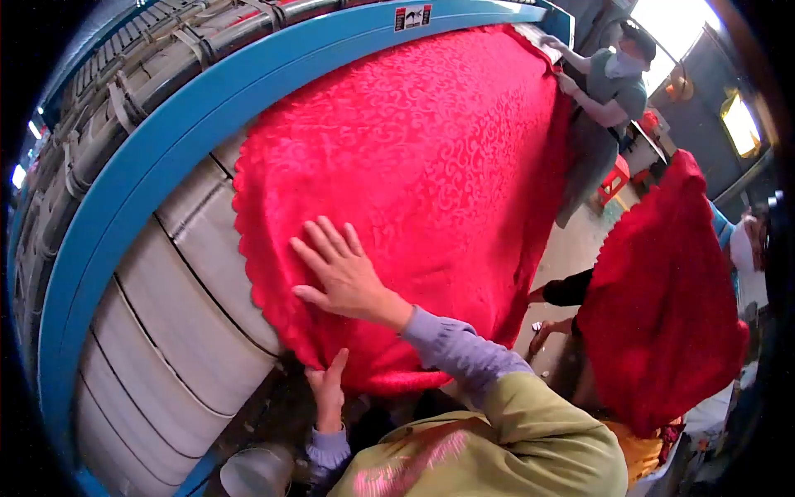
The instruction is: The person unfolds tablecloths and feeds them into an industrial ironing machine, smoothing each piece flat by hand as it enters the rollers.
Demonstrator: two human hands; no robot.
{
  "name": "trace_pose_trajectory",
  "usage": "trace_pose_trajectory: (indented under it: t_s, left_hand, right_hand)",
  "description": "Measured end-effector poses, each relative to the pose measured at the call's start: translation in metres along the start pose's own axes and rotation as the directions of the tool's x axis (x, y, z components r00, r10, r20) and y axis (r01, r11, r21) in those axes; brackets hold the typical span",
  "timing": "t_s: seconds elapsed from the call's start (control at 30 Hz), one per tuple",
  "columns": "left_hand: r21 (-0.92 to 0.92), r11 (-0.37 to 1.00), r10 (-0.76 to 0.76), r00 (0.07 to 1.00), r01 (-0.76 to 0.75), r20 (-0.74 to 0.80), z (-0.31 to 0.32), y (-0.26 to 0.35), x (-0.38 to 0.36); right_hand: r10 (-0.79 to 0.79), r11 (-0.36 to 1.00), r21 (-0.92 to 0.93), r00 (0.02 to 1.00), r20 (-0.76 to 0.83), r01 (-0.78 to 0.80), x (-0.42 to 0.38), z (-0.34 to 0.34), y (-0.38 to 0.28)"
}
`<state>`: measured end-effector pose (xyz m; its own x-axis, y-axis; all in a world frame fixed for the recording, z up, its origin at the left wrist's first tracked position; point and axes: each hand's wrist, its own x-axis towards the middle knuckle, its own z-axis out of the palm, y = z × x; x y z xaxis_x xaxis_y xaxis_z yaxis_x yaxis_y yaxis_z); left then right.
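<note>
A red patterned tablecloth (431, 166) with a scalloped edge lies spread over the white belts of a machine. My right hand (344, 277) lies flat on it near the left edge, palm down and fingers spread. Below, my left hand (329, 388) is at the cloth's near edge, thumb on top and the fingers hidden under the fabric; it grips the edge. At the far corner a co-worker (617, 87) has both hands on the cloth's edge.
White belts (174, 331) run beneath a curved blue machine frame (108, 215). A second red cloth (662, 306) hangs at right, with another person's hands (542, 335) beside it. A red stool (614, 180) stands behind. A pale bucket-like container (257, 472) is at lower left.
</note>
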<state>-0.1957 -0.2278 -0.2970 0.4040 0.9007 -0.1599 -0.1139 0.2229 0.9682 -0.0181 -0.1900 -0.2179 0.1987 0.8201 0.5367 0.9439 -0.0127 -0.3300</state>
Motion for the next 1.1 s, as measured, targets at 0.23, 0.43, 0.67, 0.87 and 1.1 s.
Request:
trace_pose_trajectory:
  t_s: [0.23, 0.43, 0.67, 0.87, 1.1]
  left_hand:
    - [0.424, 0.748, -0.525, 0.846, 0.511, -0.093, -0.064, -0.19, 0.082]
    - [0.141, 0.913, -0.296, 0.859, 0.383, -0.418, -0.145, -0.099, 0.017]
    - [0.357, 0.898, -0.264, 0.964, 0.258, -0.03, -0.152, -0.07, -0.02]
    - [0.487, 0.757, -0.344, 0.899, 0.436, -0.271, -0.125, -0.117, 0.002]
    - [0.977, 0.163, 0.674, 0.707, 0.141, -0.214, -0.316, 0.135, -0.061]
  right_hand:
    - [-0.052, 0.999, -0.017, 0.994, -0.095, 0.05, 0.103, 0.091, 0.009]
    - [0.007, 0.987, 0.158, 0.975, -0.22, 0.028, 0.084, 0.043, 0.016]
    - [0.161, 0.986, 0.051, 0.987, 0.0, -0.16, -0.06, -0.01, 0.009]
    - [-0.045, 0.999, -0.004, 0.995, -0.09, 0.045, 0.024, 0.043, 0.015]
    - [0.07, 0.983, 0.184, 0.965, -0.251, -0.024, 0.02, 0.019, -0.008]
